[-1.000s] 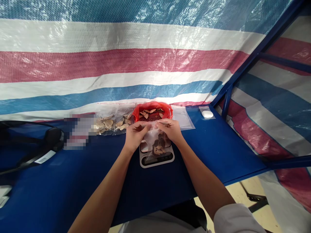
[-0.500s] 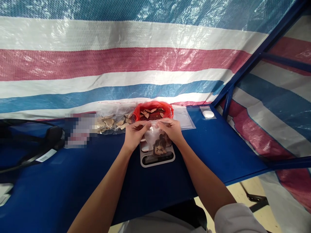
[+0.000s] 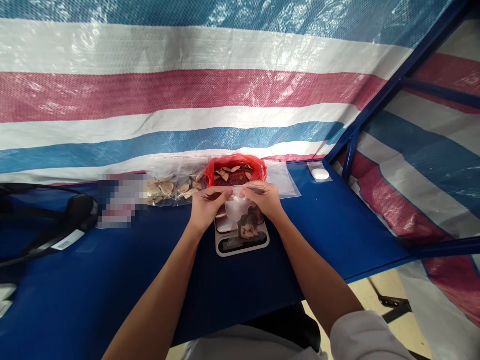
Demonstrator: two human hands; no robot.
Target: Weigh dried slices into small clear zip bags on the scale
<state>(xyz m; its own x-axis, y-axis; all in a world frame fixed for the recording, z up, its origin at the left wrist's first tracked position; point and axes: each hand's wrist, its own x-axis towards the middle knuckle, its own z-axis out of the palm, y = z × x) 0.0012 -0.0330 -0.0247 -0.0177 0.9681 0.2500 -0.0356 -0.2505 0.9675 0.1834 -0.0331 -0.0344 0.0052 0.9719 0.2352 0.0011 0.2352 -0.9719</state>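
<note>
Striped tarpaulin (image 3: pixel 187 92) backs your table (image 3: pixel 322 235); left hand (image 3: pixel 205 206) and right hand (image 3: pixel 265 201) pinch a clear plastic bag (image 3: pixel 243 216), partly hiding the digital scale (image 3: pixel 224 225); red bag (image 3: pixel 259 172) behind.

The scale (image 3: pixel 227 226) lies on the table (image 3: pixel 318 225), with the bag (image 3: pixel 234 207) over it, between the left hand (image 3: pixel 205 207) and the right hand (image 3: pixel 264 200), some slices (image 3: pixel 248 232) in its lower part. Behind the scale stands the tub (image 3: pixel 210 172) with more slices inside, filled packets (image 3: pixel 161 190) just left of it and flat sleeves (image 3: pixel 287 182) just right. Farther right, near the table's back corner, lies a pouch (image 3: pixel 327 164), and the sheet (image 3: pixel 180 117) hangs behind everything.
</note>
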